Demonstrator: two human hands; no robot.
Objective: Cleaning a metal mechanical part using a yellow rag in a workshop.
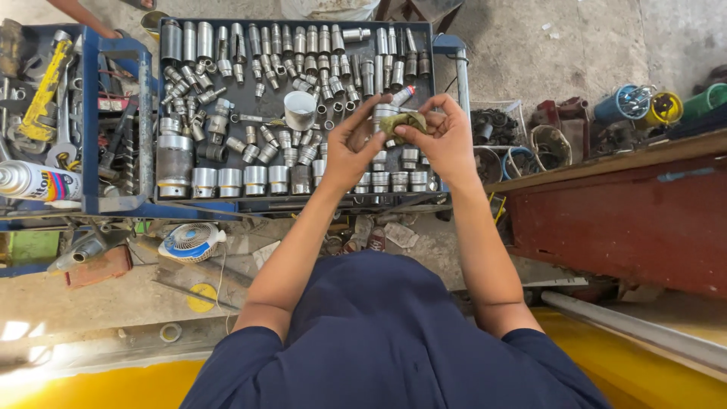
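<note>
Head view: left hand [350,151] and right hand [445,140] meet above blue metal tray of steel sockets [163,193], both pinching small crumpled olive-green cloth wad [404,123] between thumbs and fingertips (likely held up close for working it). White plastic cup [300,110] sits in tray, left of wad. Spray can [38,184] lies left of tray. Small white-blue fan [191,241] lies below tray on floor.

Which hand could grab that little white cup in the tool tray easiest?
Probably the left hand. It is on the cup's side of the tray, closer to it. The right hand is farther away. Both pinch a green rag.
</note>
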